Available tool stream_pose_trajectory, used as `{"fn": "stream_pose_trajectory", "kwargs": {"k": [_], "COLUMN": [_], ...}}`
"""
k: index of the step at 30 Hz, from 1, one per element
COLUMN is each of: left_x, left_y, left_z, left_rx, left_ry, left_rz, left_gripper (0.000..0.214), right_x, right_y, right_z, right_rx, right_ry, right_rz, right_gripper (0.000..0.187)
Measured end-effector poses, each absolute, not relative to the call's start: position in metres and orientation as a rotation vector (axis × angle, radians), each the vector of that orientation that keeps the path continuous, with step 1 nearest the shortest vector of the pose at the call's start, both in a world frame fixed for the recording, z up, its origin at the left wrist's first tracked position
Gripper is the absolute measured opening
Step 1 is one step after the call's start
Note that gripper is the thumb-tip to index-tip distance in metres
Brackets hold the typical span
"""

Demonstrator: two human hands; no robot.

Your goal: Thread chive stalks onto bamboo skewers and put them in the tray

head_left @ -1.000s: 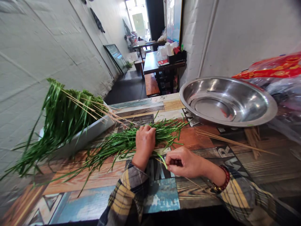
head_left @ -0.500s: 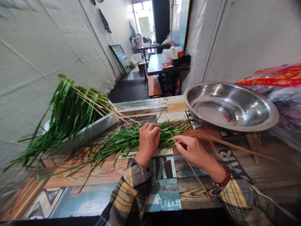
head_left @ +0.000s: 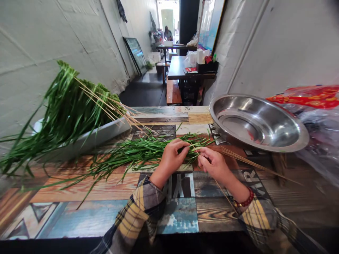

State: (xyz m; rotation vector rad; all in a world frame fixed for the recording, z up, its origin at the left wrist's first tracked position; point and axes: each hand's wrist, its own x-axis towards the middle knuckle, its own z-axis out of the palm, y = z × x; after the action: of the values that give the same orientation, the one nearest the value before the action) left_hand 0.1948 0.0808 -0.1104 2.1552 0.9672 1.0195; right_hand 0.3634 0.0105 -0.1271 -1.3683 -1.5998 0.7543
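Long green garlic chives (head_left: 143, 150) lie in a loose pile across the table in front of me. My left hand (head_left: 173, 158) is over the pile's right part, thumb and fingers pinched on what looks like a chive strand near the skewer tip. In my right hand (head_left: 214, 164) is a thin bamboo skewer (head_left: 224, 188), its tip pointing up and left between both hands and its long end running down under my wrist. At the left, a white tray (head_left: 92, 143) bears a thick stack of skewered chives (head_left: 79, 97), folded ends up, bare skewer ends sticking out to the right.
Several loose bamboo skewers (head_left: 254, 162) lie right of my right hand. Behind them stands a wide steel basin (head_left: 286, 139), beside clear and red plastic bags (head_left: 307, 97). Further off are another table (head_left: 181, 67), a bench (head_left: 173, 92) and a person (head_left: 167, 34) near the doorway.
My left hand has come right, off the pile, up to the skewer tip, its fingers now pinched. The right hand shifted slightly. The view tilted, and a distant person now shows.
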Motion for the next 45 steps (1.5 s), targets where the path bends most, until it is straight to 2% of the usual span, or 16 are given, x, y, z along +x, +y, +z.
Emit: {"fn": "stream_pose_trajectory", "kwargs": {"k": [4,8,24,45], "left_x": [0.197,0.197,0.197,0.196], "left_y": [0.079,0.078,0.077,0.078], "left_z": [-0.107,-0.107,-0.105,-0.108], "left_rx": [2.056,1.981,1.772,1.640], "left_ry": [0.938,0.930,0.951,0.951], "left_rz": [1.037,1.076,1.006,1.054], "left_gripper": [0.014,0.012,0.012,0.011], "right_x": [0.363,0.359,0.354,0.349], "right_y": [0.012,0.011,0.007,0.003], "right_z": [-0.128,-0.126,-0.140,-0.128], "right_rx": [-1.368,-1.361,-1.174,-1.092], "right_ry": [-1.574,-1.566,-1.336,-1.277], "right_rz": [0.721,0.719,1.071,1.190], "right_gripper": [0.032,0.025,0.038,0.049]}}
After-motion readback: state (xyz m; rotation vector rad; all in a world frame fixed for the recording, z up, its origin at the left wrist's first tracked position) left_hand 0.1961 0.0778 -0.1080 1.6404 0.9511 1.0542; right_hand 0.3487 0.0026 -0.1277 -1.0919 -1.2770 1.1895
